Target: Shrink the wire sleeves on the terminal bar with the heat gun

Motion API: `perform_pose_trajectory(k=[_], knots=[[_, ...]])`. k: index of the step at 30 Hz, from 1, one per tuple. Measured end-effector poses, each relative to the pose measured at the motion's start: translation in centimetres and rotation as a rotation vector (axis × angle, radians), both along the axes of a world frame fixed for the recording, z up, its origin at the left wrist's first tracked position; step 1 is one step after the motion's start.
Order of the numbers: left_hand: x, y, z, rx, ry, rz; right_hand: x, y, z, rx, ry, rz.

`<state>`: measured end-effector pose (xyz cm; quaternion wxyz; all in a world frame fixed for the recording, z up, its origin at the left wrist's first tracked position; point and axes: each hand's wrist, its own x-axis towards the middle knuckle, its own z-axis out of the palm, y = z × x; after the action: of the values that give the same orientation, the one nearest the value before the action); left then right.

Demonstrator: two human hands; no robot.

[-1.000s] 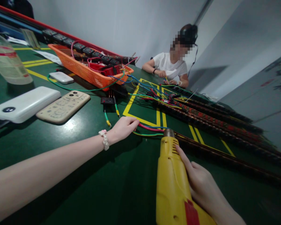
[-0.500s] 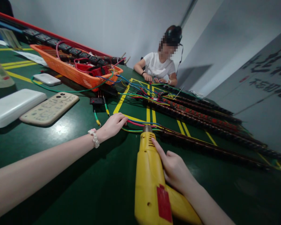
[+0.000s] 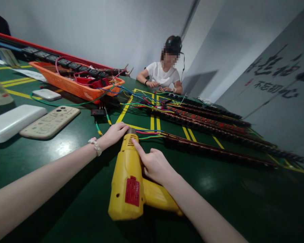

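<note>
Holding the yellow heat gun clamped in my right hand, nozzle at the coloured wires on the green table, I'd keep it moving; my left hand pins them, fingers closed, dangerously near.

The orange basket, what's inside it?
Inside the orange basket lie red wires and black parts. Its near wall hides whatever sits on the bottom.

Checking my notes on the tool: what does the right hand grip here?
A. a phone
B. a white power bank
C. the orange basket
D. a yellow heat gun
D: the right hand wraps the yellow heat gun, nozzle toward the coloured wires.
</note>
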<state>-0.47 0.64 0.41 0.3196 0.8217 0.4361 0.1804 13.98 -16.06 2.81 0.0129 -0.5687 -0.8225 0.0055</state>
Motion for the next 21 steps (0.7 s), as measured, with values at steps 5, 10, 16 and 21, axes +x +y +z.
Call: perform_pose_trajectory(k=[5,10,16,21], knots=[[-0.1,0.3,-0.1,0.013,-0.007,0.012,0.1,0.0,0.1,0.031,-0.004,-0.004],[-0.4,0.0,-0.1,0.067,-0.003,-0.025,0.4,-0.2,0.1,0.035,-0.03,-0.008],[-0.6,-0.6,0.1,0.064,-0.02,-0.027,1.8,-1.5,-0.4,0.035,-0.065,-0.057],[-0.7,-0.8,0.3,0.065,-0.052,-0.041,4.0,-2.8,-0.8,0.063,-0.034,-0.133]])
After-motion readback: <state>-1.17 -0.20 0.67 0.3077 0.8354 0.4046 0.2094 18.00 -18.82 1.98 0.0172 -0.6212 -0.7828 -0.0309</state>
